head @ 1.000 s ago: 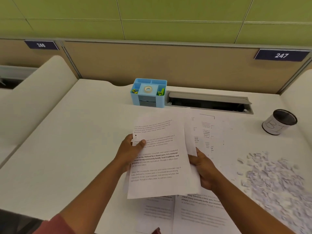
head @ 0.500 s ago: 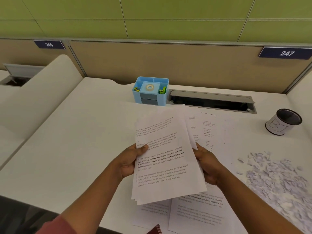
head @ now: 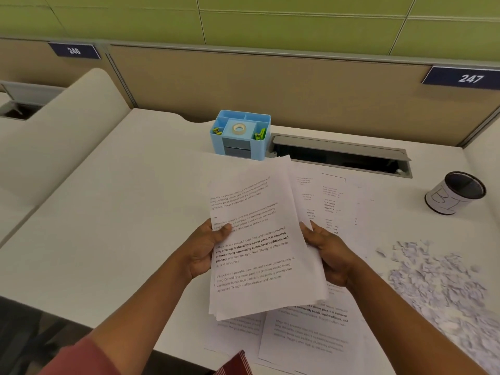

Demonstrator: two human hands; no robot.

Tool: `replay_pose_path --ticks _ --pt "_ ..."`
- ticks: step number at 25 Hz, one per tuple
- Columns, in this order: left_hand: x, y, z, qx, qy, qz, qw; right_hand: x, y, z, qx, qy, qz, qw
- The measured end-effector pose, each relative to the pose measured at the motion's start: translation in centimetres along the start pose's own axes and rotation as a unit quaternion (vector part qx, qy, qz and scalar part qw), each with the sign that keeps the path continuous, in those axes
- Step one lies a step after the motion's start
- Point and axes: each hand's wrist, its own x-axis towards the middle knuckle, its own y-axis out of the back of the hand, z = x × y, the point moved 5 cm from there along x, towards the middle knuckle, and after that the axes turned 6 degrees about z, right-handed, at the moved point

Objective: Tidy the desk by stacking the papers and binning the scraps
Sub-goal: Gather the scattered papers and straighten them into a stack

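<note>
A stack of printed sheets [head: 259, 247] is held above the white desk [head: 113, 212]. My left hand [head: 203, 250] grips its left edge with the thumb on top, and my right hand [head: 327, 255] grips its right edge. More printed sheets [head: 305, 336] lie flat on the desk under and in front of the stack, and another sheet [head: 332, 201] lies behind it. A wide heap of small paper scraps [head: 443, 282] covers the desk at the right. A small black bin with a white label [head: 454, 192] stands at the far right.
A blue desk organiser [head: 240, 135] with tape and clips stands at the back centre. Beside it is an open grey cable hatch [head: 341, 155]. A tan partition [head: 270, 85] closes the back, and a curved white divider [head: 62, 128] bounds the left.
Both hands have squared the loose sheets into a tighter stack and drawn it slightly nearer. The right hand has shifted up along the stack's right edge.
</note>
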Motion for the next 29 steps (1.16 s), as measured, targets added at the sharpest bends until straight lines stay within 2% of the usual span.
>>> replay_pose_path --ticks 5,8,12,14,17,20,22,24,27,29 --pt "0.3 0.0 0.0 -0.079 -0.077 0.109 0.988 0.1 0.5 1.2 0.193 -0.001 -0.033 0.981" --pt "0.1 -0.4 -0.2 -0.128 -0.116 0.16 0.972 0.2 -0.6 2.4 0.234 0.02 -0.03 0.972" --pt "0.2 -1.6 -1.0 -0.159 -0.129 0.172 0.964 0.9 -1.9 4.8 0.185 0.062 0.129 0.972" --pt "0.1 -1.8 -0.9 -0.168 -0.125 0.183 0.961 1.2 -2.1 4.9 0.169 0.084 0.156 0.969" --pt "-0.1 -1.6 -0.2 -0.166 -0.134 0.145 0.966 1.5 -0.8 3.5 0.078 0.113 0.192 0.972" --pt "0.1 0.9 1.2 -0.16 -0.143 0.152 0.965 1.6 1.5 1.4 -0.004 0.143 0.193 0.971" --pt "0.2 3.0 2.5 -0.126 -0.153 0.17 0.965 1.4 3.0 -0.3 -0.056 0.158 0.178 0.97" --pt "-0.1 4.6 3.8 -0.011 -0.178 0.188 0.966 1.1 4.1 -1.7 -0.116 0.173 0.161 0.965" --pt "-0.6 4.8 4.9 0.172 -0.226 0.172 0.943 0.8 4.6 -2.8 -0.212 0.192 0.157 0.945" --pt "-0.9 4.3 4.8 0.215 -0.25 0.174 0.928 0.8 4.6 -3.0 -0.234 0.206 0.156 0.937"
